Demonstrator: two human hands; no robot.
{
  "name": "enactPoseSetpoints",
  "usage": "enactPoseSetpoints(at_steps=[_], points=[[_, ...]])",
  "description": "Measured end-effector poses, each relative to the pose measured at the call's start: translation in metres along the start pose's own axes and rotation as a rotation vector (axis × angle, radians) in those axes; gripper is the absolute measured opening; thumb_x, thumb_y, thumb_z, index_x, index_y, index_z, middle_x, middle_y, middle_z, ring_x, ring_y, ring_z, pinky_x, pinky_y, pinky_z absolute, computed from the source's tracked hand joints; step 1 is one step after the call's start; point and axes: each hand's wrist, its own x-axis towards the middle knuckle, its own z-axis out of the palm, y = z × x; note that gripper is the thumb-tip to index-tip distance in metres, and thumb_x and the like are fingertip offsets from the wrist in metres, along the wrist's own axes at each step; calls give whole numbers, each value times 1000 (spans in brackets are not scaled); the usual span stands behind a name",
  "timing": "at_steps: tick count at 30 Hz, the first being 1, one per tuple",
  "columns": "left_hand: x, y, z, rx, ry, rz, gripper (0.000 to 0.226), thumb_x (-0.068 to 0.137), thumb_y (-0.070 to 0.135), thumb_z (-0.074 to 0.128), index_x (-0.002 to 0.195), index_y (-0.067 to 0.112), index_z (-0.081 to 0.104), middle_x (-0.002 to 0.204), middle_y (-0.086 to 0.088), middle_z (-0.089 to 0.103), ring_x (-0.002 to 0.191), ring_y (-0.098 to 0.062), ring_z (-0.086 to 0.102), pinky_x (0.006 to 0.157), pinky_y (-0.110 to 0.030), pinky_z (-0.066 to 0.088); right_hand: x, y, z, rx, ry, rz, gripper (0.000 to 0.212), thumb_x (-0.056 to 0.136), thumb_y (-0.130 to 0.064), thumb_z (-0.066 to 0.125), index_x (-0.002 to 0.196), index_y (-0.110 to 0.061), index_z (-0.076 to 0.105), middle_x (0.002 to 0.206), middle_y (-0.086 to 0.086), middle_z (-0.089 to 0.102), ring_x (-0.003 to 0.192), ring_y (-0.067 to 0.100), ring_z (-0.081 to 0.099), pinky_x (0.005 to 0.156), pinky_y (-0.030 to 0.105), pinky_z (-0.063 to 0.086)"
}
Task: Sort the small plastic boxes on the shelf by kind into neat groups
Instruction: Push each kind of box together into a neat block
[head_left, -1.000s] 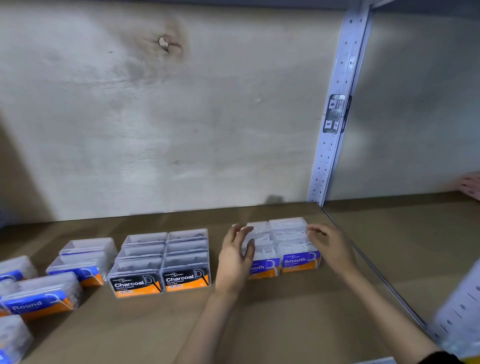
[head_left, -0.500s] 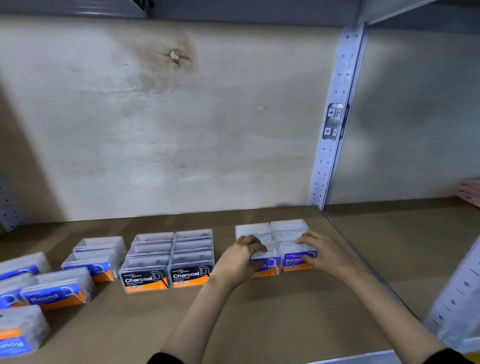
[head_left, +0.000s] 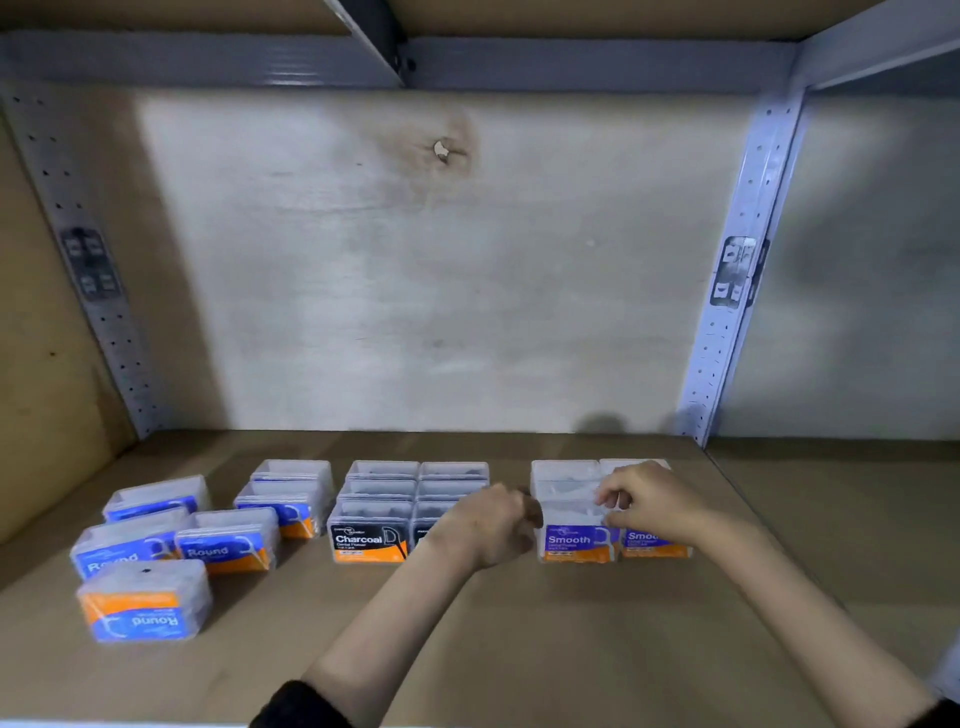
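Left hand (head_left: 488, 525) is drawing back off the front Smooth box and is now sitting curled between the Charcoal boxes (head_left: 371, 519) and the Smooth boxes (head_left: 571, 540); cannot tell if it is holding anything. Right hand (head_left: 654, 501) is staying on the Smooth boxes, fingertips pinching a lid edge. Round boxes (head_left: 223, 540) are lying loose at the shelf's (head_left: 519, 649) left. Contents are showing only as pale blur.
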Motion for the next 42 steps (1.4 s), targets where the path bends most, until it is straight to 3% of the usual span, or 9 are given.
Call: enactPoseSetpoints(at_steps=[6, 16, 20, 26, 29, 35, 42], points=[[-62, -41, -29, 62, 26, -109, 30, 90, 14, 51, 117, 13, 63, 126, -7, 59, 117, -25, 55, 95, -33, 47, 16, -80, 10, 65, -88, -180, 28, 82, -14, 64, 110, -9, 66, 99, 4, 68, 85, 7, 54, 73, 16, 38], [-151, -123, -62, 120, 55, -342, 30, 89, 15, 49, 115, 18, 63, 124, -1, 60, 114, -20, 56, 90, -27, 44, 51, -194, 44, 89, -156, -350, 30, 82, -14, 64, 112, -8, 65, 87, -2, 61, 82, 6, 51, 59, 13, 36], [-164, -152, -66, 127, 13, -354, 30, 90, 19, 50, 118, 20, 61, 128, -1, 58, 117, -21, 54, 93, -30, 43, 65, -224, 52, 91, -132, -375, 28, 83, -11, 60, 109, -9, 67, 105, 7, 70, 86, 15, 61, 69, 17, 38], [-173, -210, -83, 141, 75, -413, 30, 92, 15, 48, 119, 18, 60, 127, -1, 59, 116, -19, 55, 93, -26, 41, 97, -253, 62, 118, -41, -375, 25, 84, -10, 61, 108, -8, 68, 110, 6, 70, 96, 15, 63, 59, 7, 36], [-176, -249, -91, 124, 130, -497, 30, 91, 13, 50, 118, 20, 61, 128, -2, 59, 114, -22, 57, 96, -31, 47, 114, -262, 70, 129, -4, -334, 27, 87, -11, 57, 113, -8, 64, 118, 6, 65, 105, 17, 60, 75, 14, 36], [-172, -309, -95, 77, 97, -652, 40, 91, 16, 56, 131, 15, 53, 141, -3, 48, 128, -20, 48, 105, -27, 38, 144, -276, 90, 88, -12, -275, 33, 93, -16, 48, 124, -10, 56, 133, 6, 55, 121, 20, 50, 99, 27, 38], [-167, -342, -83, 59, -74, -654, 42, 86, 22, 63, 128, 16, 56, 134, -5, 55, 125, -19, 48, 101, -29, 40, 170, -279, 103, 188, -89, -163, 42, 90, -22, 56, 131, -10, 51, 140, 6, 51, 127, 20, 49, 104, 29, 37]])
